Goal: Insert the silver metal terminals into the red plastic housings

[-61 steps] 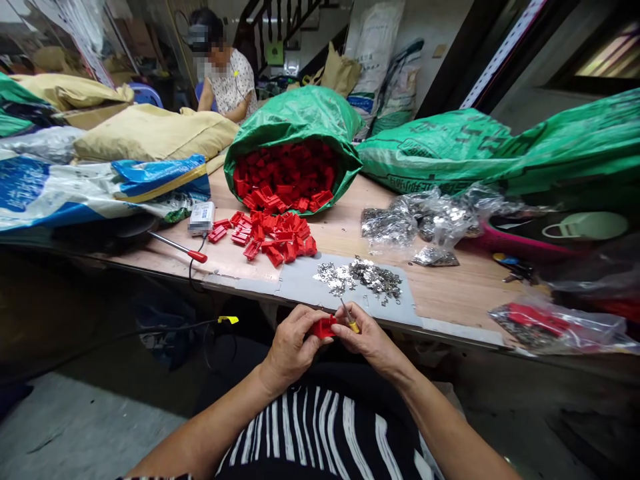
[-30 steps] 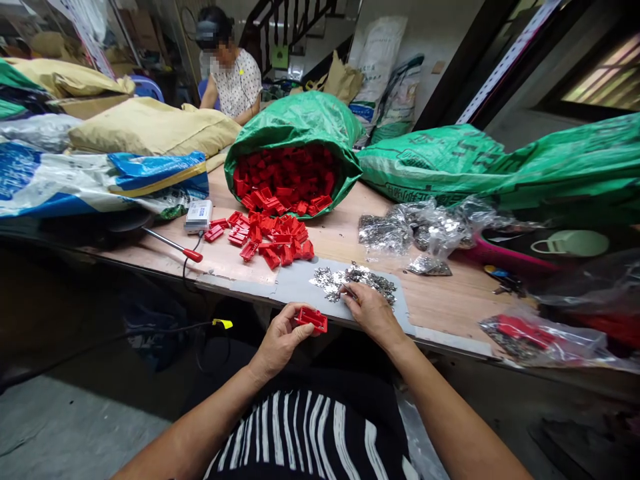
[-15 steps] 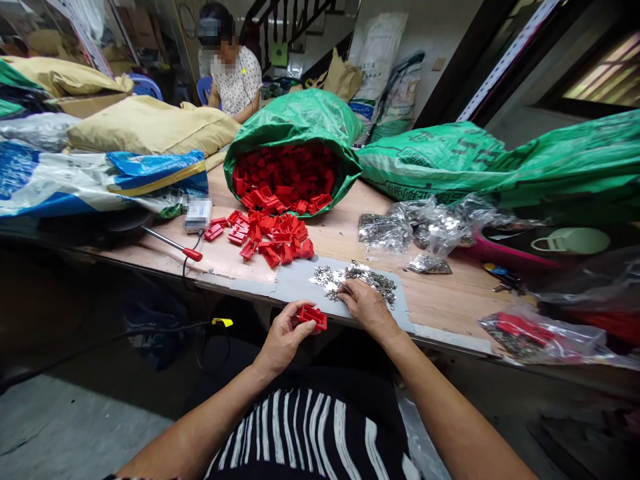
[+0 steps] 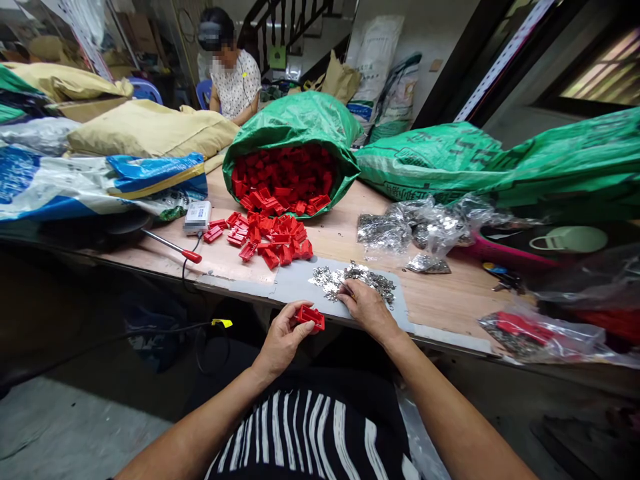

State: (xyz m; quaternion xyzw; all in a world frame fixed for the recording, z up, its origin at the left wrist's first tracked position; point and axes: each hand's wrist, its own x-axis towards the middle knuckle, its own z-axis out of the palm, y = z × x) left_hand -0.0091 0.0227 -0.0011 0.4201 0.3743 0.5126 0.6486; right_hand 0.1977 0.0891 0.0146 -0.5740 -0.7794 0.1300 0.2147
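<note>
Between the thumb and fingers of my left hand [image 4: 283,336] is a red plastic piece [image 4: 311,318], held just off the table's front edge with its hollow side up. My right hand [image 4: 367,305] is over the small metal parts [image 4: 376,279], its fingertips pinched together at the pile; what they hold is too small to name. The metal parts lie on a grey mat [image 4: 294,283]. Several more red pieces [image 4: 280,238] are heaped behind the mat, in front of a green sack [image 4: 305,119] whose open mouth shows many red pieces inside.
Clear bags of metal parts [image 4: 430,227] lie at the right, near a pink tray [image 4: 483,252] with a pale cup [image 4: 570,239]. A red-tipped lever [image 4: 192,256] and a small white box [image 4: 197,217] are at the left. Another person [image 4: 235,80] sits behind the sacks.
The view has shifted very slightly. Both hands keep nearly the same places, my left hand still holding the red piece and my right hand still at the metal pile.
</note>
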